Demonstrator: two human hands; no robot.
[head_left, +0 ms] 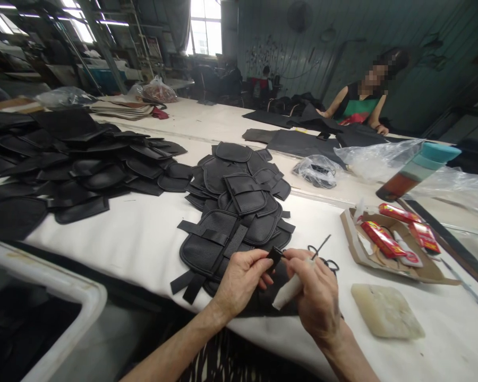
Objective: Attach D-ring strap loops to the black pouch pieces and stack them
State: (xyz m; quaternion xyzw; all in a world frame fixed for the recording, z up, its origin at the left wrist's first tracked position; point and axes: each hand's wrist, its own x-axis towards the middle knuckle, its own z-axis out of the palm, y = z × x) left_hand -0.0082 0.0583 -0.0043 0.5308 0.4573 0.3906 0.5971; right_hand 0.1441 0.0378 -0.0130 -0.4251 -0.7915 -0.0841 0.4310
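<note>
My left hand (242,284) pinches the end of a short black strap (275,257) between thumb and forefinger. Close against it, my right hand (316,294) is closed around a small whitish tube (287,293). Its fingertips meet the strap's end, and what they pinch there is too small to make out. Thin black loops (330,263) and a dark stick-like piece show behind the right hand; I cannot tell whether they are cord or a tool. Under both hands lies a black leather-like piece, beside a stitched black pouch (209,241) with straps.
More black pouches (249,193) are heaped ahead, with a larger pile (83,154) at left. On the right are a cardboard tray (352,239) of red boxes, a yellowish block (387,310) and a tilted bottle (418,171). A person (360,103) works across the table.
</note>
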